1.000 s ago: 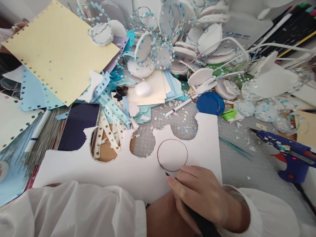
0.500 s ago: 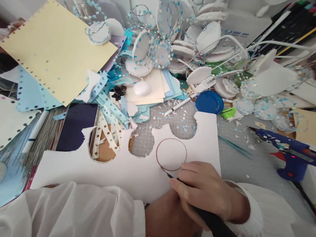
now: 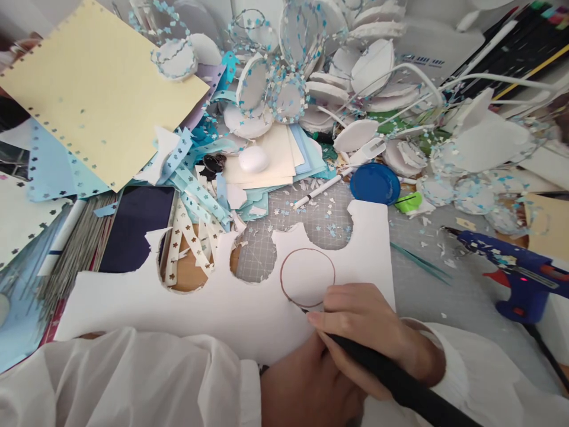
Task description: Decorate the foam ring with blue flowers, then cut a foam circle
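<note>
My right hand (image 3: 362, 326) is closed around a craft knife (image 3: 400, 379) with a thick black handle and a thin pointed blade. Its tip meets the lower left of a brown circle outline (image 3: 281, 276) on a sheet of white foam board (image 3: 208, 317). Round bites with rough edges run along the board's far side. My left hand (image 3: 302, 379) lies low over the board's near edge, crossing under my right hand. Its fingers are mostly hidden, so their grip cannot be seen.
A grey cutting mat (image 3: 413, 261) lies under the board, with tweezers (image 3: 422, 264) and a blue glue gun (image 3: 511, 255) on the right. A phone (image 3: 137, 228) and punched paper strips (image 3: 191, 231) are at left. White foam discs (image 3: 326, 92) and a blue lid (image 3: 374, 184) stand behind.
The knife's handle has swung up and to the right, lying flatter under my right hand. Its tip has shifted slightly right along the circle's lower edge.
</note>
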